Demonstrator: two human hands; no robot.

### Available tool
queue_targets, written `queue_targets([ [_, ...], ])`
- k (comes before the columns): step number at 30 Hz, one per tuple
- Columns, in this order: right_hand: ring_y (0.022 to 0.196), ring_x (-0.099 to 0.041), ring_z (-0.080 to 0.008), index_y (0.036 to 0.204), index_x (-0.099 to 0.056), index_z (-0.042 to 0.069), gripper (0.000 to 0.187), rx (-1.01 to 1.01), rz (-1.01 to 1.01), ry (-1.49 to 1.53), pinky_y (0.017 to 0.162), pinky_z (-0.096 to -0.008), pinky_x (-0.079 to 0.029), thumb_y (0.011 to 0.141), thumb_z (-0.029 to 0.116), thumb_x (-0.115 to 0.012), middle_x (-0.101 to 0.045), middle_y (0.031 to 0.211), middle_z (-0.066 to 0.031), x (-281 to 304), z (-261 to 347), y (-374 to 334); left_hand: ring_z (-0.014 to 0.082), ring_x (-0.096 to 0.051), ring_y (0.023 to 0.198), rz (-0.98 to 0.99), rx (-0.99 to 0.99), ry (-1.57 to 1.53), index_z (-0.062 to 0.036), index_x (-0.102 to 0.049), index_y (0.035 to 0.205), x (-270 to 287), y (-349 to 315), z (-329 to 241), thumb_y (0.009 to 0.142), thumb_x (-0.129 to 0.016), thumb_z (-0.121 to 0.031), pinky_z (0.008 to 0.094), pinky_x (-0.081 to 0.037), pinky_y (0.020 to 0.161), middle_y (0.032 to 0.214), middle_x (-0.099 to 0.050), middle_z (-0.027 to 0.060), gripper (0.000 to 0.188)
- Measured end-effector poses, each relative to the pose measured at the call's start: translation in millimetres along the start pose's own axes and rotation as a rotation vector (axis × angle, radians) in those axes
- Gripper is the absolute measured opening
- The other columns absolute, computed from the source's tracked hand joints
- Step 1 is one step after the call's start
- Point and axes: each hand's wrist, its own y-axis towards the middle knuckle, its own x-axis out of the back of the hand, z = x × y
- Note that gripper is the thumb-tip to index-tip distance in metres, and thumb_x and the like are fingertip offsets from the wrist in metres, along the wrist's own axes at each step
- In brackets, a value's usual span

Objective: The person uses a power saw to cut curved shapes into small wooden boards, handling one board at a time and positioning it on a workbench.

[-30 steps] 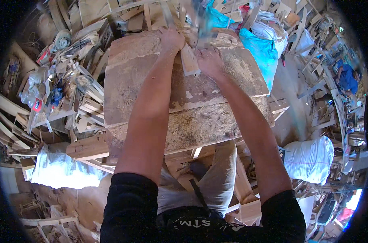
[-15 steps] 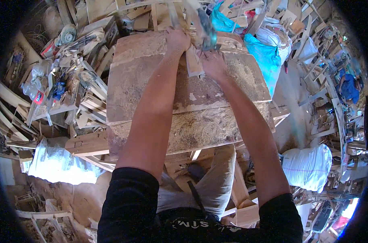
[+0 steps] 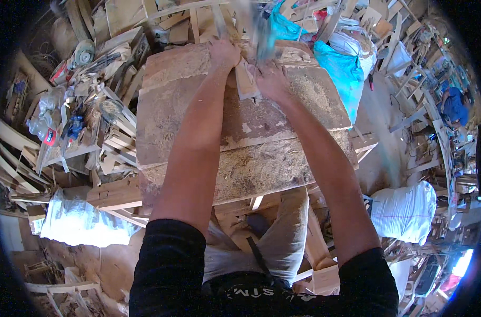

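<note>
Left hand [image 3: 223,53] pressed down on the far end of a small wooden piece [image 3: 245,82], fingers curled over it. Right hand [image 3: 272,82] closed around a blurred teal-handled tool [image 3: 262,31], its tip at the same piece. The piece lies at the far middle of a sawdust-covered wooden workbench [image 3: 261,169]. Left of the bench, a heap of wood offcuts [image 3: 108,137]. Far right, blue bags [image 3: 341,74]; near right, a white sack [image 3: 404,211] on the floor.
</note>
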Motion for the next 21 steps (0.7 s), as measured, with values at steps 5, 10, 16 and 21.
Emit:
queue_targets([
  [5, 0.143, -0.041, -0.0430, 0.141, -0.062, 0.020, 0.052, -0.011, 0.036, 0.002, 0.121, -0.0590, -0.024, 0.106, 0.049, -0.037, -0.053, 0.148, -0.0186, 2.7, -1.9, 1.6, 0.0465, -0.048, 0.131, -0.006, 0.002, -0.049, 0.0048, -0.064, 0.125, -1.9, -1.9, -2.6, 0.085, -0.071, -0.034, 0.0515, -0.038, 0.114, 0.132, -0.056, 0.0360, 0.057],
  [10, 0.137, -0.050, -0.0401, 0.136, -0.065, 0.014, 0.056, 0.005, 0.063, 0.001, 0.120, -0.0588, -0.028, 0.107, 0.052, -0.035, -0.059, 0.142, -0.0201, -1.2, 4.1, 5.5, 0.0449, -0.051, 0.126, 0.000, -0.050, 0.055, 0.0034, -0.071, 0.118, -3.3, 5.6, 12.0, 0.089, -0.066, -0.034, 0.0524, -0.037, 0.112, 0.125, -0.061, 0.0329, 0.047],
  [16, 0.132, -0.055, -0.0387, 0.145, -0.058, 0.019, 0.055, 0.034, 0.054, -0.016, 0.118, -0.0586, -0.032, 0.108, 0.051, -0.035, -0.059, 0.144, -0.0180, -11.5, -20.5, 14.7, 0.0449, -0.050, 0.127, 0.124, 0.012, -0.056, -0.0013, -0.072, 0.121, -2.7, 13.2, -8.0, 0.090, -0.065, -0.032, 0.0528, -0.037, 0.112, 0.125, -0.062, 0.0325, 0.044],
  [21, 0.145, -0.040, -0.0413, 0.145, -0.058, 0.024, 0.051, 0.045, 0.022, 0.091, 0.123, -0.0576, -0.022, 0.106, 0.050, -0.039, -0.050, 0.154, -0.0140, -3.8, 4.3, 10.8, 0.0468, -0.048, 0.130, -0.023, -0.117, 0.002, 0.0028, -0.069, 0.120, -8.5, 18.0, 26.5, 0.090, -0.066, -0.032, 0.0527, -0.038, 0.112, 0.125, -0.062, 0.0311, 0.046],
])
